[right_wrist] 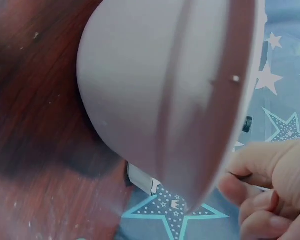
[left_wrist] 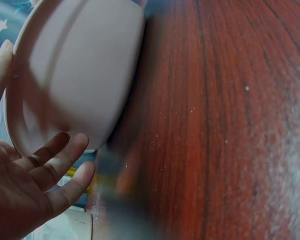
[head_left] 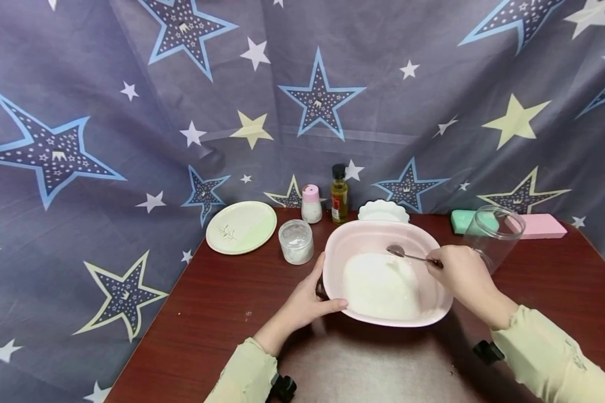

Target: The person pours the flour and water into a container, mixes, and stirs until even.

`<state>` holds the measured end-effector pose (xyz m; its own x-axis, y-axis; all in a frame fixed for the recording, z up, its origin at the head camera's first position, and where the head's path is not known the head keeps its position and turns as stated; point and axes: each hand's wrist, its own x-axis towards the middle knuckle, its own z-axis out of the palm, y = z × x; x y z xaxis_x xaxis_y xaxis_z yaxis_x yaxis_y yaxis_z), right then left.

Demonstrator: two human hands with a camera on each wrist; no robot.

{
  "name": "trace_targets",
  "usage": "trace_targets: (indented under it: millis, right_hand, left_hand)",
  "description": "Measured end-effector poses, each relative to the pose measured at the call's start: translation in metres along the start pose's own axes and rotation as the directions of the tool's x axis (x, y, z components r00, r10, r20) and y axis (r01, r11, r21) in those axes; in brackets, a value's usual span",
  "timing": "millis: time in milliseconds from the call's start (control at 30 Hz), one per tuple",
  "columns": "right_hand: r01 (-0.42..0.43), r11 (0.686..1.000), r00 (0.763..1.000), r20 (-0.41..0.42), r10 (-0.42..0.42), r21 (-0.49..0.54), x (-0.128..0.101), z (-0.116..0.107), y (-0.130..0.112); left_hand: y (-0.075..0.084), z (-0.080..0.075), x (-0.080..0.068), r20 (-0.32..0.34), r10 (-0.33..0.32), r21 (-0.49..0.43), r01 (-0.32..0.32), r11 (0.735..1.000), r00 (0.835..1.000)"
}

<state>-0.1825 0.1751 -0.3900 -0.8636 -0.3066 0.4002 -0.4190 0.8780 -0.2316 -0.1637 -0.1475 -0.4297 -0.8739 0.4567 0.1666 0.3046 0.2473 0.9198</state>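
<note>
A pink plastic basin (head_left: 388,235) stands on the table with a white, smooth-looking mass (head_left: 380,285) spread over its bottom; powder or liquid, I cannot tell. My left hand (head_left: 307,296) holds the basin's left side, thumb at the rim and the other fingers against the outer wall (left_wrist: 90,65). Over the right rim, my right hand (head_left: 459,271) pinches the dark handle of a metal spoon (head_left: 396,250). The spoon's bowl hangs above the white mass, near the basin's far wall. In the right wrist view the basin's wall hides the spoon's bowl.
Behind the basin are a jar of white stuff (head_left: 296,246), a pink-capped shaker (head_left: 311,204), an oil bottle (head_left: 339,196) and a white scalloped dish (head_left: 383,210). A plate (head_left: 242,226) lies left. Right are a clear container (head_left: 491,238), green block (head_left: 462,221) and pink block (head_left: 541,225).
</note>
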Motion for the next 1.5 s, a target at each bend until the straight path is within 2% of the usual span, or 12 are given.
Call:
trace_targets:
  millis: [67,167,300,367,600,767,900,1000,1133,1233,1367,1500]
  right_hand:
    - [0.02,0.999,0.999,-0.031,-0.02,-0.027,-0.004,-0.001,0.0]
    - [0.086,0.994,0.99,-0.11,-0.094,-0.074,-0.011,-0.003,0.0]
    - [0.161,0.981,0.959,-0.216,-0.182,-0.11,-0.02,-0.009,0.002]
    - [0.171,0.979,0.945,-0.263,-0.194,-0.108,-0.025,-0.014,0.004]
    - [0.118,0.99,0.901,-0.412,-0.139,-0.076,-0.047,-0.043,0.02]
    - [0.058,0.99,0.887,-0.45,-0.108,-0.125,-0.07,-0.061,0.029]
    - [0.016,0.985,0.889,-0.449,-0.093,-0.171,-0.09,-0.064,0.036]
    - [0.016,0.979,0.9,-0.424,-0.102,-0.201,-0.105,-0.055,0.043]
    - [0.034,0.973,0.93,-0.349,-0.114,-0.228,-0.125,-0.035,0.052]
    - [0.055,0.967,0.945,-0.301,-0.131,-0.25,-0.136,-0.021,0.055]
    - [0.083,0.957,0.954,-0.255,-0.157,-0.279,-0.144,-0.009,0.056]
    - [0.085,0.953,0.976,-0.171,-0.139,-0.292,-0.149,-0.001,0.055]
  left_hand:
    - [0.0,0.0,0.0,0.001,0.002,0.011,-0.002,1.0,1.0]
    - [0.001,0.0,0.0,0.002,0.001,0.027,-0.001,1.0,1.0]
    - [0.003,-0.001,0.001,0.0,-0.005,0.035,0.005,0.999,1.0]
    - [0.005,-0.001,0.001,-0.001,-0.011,0.037,0.011,0.999,1.0]
    - [0.004,-0.001,0.001,0.007,-0.018,0.028,0.018,0.999,1.0]
    - [0.004,-0.002,0.0,-0.001,-0.016,0.015,0.016,1.0,1.0]
    - [0.004,-0.004,0.0,-0.008,-0.016,0.013,0.016,1.0,1.0]
    - [0.004,-0.004,0.0,-0.013,-0.015,0.019,0.015,1.0,1.0]
    - [0.005,-0.005,0.0,-0.011,-0.015,0.005,0.015,1.0,1.0]
    - [0.005,-0.005,0.0,-0.007,-0.015,-0.009,0.015,1.0,1.0]
    - [0.004,-0.005,-0.001,-0.007,-0.019,-0.004,0.019,1.0,1.0]
    - [0.003,-0.005,-0.001,-0.008,-0.021,-0.008,0.02,1.0,1.0]
